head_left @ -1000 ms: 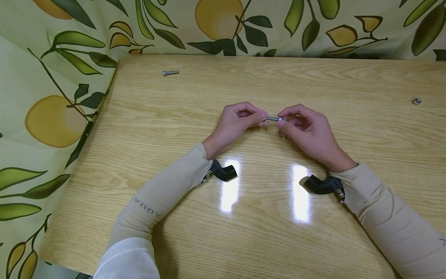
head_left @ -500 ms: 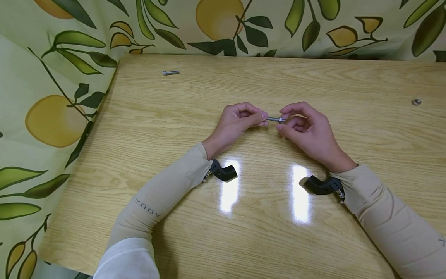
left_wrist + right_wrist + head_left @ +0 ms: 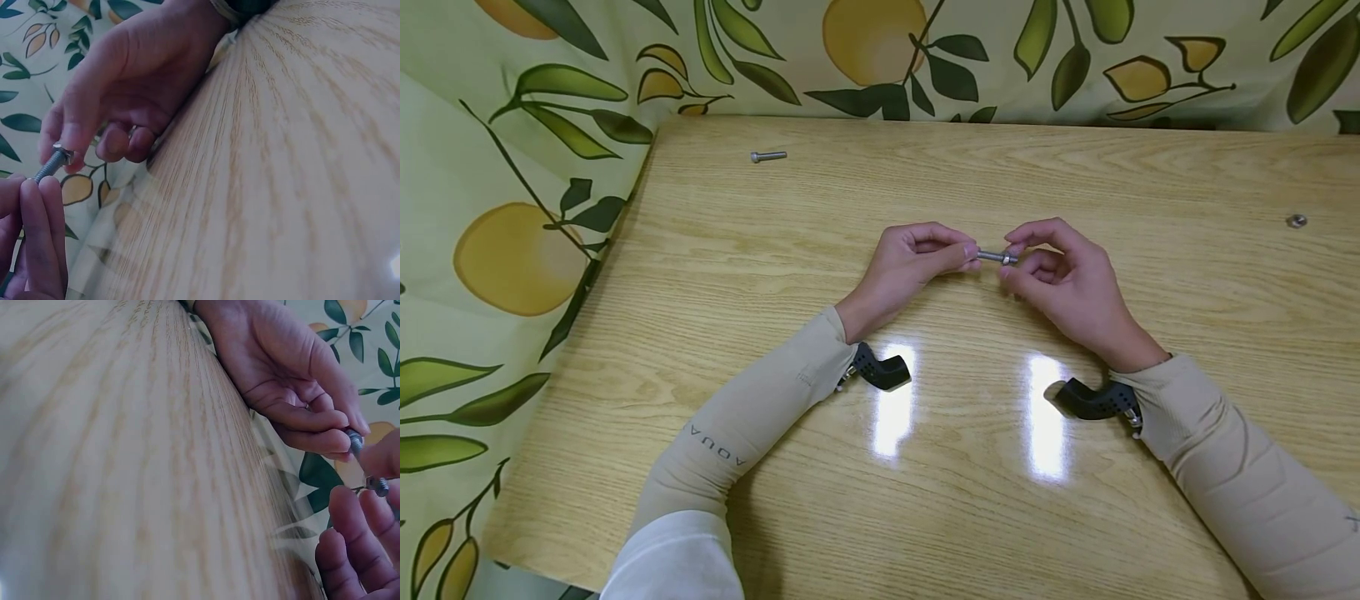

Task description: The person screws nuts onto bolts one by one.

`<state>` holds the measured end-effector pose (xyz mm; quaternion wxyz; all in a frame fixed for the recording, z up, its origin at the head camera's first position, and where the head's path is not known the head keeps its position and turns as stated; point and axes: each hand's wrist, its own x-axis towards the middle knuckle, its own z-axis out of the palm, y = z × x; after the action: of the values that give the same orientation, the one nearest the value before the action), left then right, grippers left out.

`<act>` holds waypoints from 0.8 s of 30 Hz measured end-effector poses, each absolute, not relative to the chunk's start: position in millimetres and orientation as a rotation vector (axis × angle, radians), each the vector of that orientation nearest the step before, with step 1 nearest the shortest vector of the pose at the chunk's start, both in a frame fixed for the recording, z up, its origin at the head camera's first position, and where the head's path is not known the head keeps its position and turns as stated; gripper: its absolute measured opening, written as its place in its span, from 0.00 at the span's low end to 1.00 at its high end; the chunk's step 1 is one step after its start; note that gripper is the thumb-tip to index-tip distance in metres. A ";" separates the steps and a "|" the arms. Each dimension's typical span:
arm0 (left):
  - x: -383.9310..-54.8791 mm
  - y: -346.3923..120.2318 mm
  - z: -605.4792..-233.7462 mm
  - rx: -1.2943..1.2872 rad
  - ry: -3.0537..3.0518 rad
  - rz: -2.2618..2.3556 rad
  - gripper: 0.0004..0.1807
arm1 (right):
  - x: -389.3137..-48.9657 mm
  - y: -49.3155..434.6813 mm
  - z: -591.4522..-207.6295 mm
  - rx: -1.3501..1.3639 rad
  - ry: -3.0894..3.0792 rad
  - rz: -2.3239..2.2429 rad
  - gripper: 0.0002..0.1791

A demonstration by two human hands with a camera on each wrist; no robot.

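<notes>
In the head view, my left hand (image 3: 917, 262) pinches a steel bolt (image 3: 988, 256) by its head end, above the wooden table. A hex nut (image 3: 1006, 259) sits on the threads near the bolt's free end. The thumb and index finger of my right hand (image 3: 1063, 279) are around this nut, loosely bent, with their tips right at it. The left wrist view shows the nut (image 3: 60, 154) close under the right index finger. In the right wrist view the bolt's head (image 3: 354, 435) shows between the left fingers, and the right thumb is next to the nut (image 3: 377, 484).
Another bolt (image 3: 768, 157) lies at the back left of the table (image 3: 880, 500), and a loose nut (image 3: 1296, 221) lies at the far right. A fruit-patterned cloth (image 3: 760, 50) hangs along the back and left edges. Black wrist-worn pieces (image 3: 883, 371) jut from both sleeves.
My right thumb and index finger have spread from a closer pinch, so more of the nut shows. The left hand keeps its hold on the bolt, nearly still.
</notes>
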<state>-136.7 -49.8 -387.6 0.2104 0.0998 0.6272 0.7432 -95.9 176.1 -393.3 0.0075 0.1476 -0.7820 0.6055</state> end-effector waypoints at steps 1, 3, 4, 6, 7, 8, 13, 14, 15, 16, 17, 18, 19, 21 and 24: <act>-136.7 -49.7 -387.7 0.274 1.741 2.067 0.10 | -95.9 176.2 -393.5 0.474 -2.433 1.901 0.15; -136.7 -49.5 -387.9 0.269 1.737 2.068 0.11 | -95.9 176.2 -394.0 0.493 -2.417 1.900 0.15; -136.6 -49.4 -387.8 0.269 1.735 2.071 0.11 | -95.8 176.2 -394.0 0.497 -2.418 1.887 0.14; -136.6 -49.2 -388.0 0.270 1.741 2.072 0.12 | -95.5 176.3 -394.0 0.501 -2.418 1.863 0.12; -136.8 -48.9 -388.1 0.271 1.743 2.073 0.12 | -95.4 176.3 -394.0 0.502 -2.406 1.873 0.12; -136.8 -48.7 -388.2 0.271 1.746 2.073 0.12 | -95.3 176.4 -394.0 0.504 -2.396 1.882 0.12; -137.2 -48.1 -388.2 0.261 1.745 2.077 0.13 | -95.3 176.9 -393.6 0.496 -2.358 1.927 0.12; -137.3 -48.0 -388.2 0.259 1.744 2.077 0.13 | -95.3 176.7 -393.5 0.487 -2.361 1.927 0.12; -137.4 -47.9 -388.1 0.254 1.740 2.079 0.13 | -95.4 176.5 -393.4 0.475 -2.366 1.924 0.11; -137.5 -47.8 -388.0 0.251 1.737 2.080 0.13 | -95.5 176.3 -393.3 0.461 -2.377 1.914 0.11; -137.5 -47.6 -387.9 0.249 1.734 2.081 0.13 | -95.5 176.1 -393.3 0.446 -2.383 1.912 0.10; -137.6 -47.5 -387.9 0.247 1.733 2.081 0.13 | -95.6 176.0 -393.2 0.430 -2.384 1.921 0.10; -137.7 -47.4 -387.8 0.245 1.733 2.080 0.13 | -95.8 175.9 -393.1 0.422 -2.380 1.940 0.11; -137.8 -47.3 -387.6 0.245 1.737 2.077 0.13 | -96.1 175.8 -392.8 0.419 -2.378 1.967 0.14; -137.8 -47.4 -387.1 0.246 1.745 2.072 0.12 | -96.3 176.0 -392.3 0.432 -2.383 1.986 0.16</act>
<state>-137.8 -47.4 -387.1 0.2090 0.0885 0.6274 0.7449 -96.3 176.0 -392.3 0.0048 0.1379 -0.7609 0.6341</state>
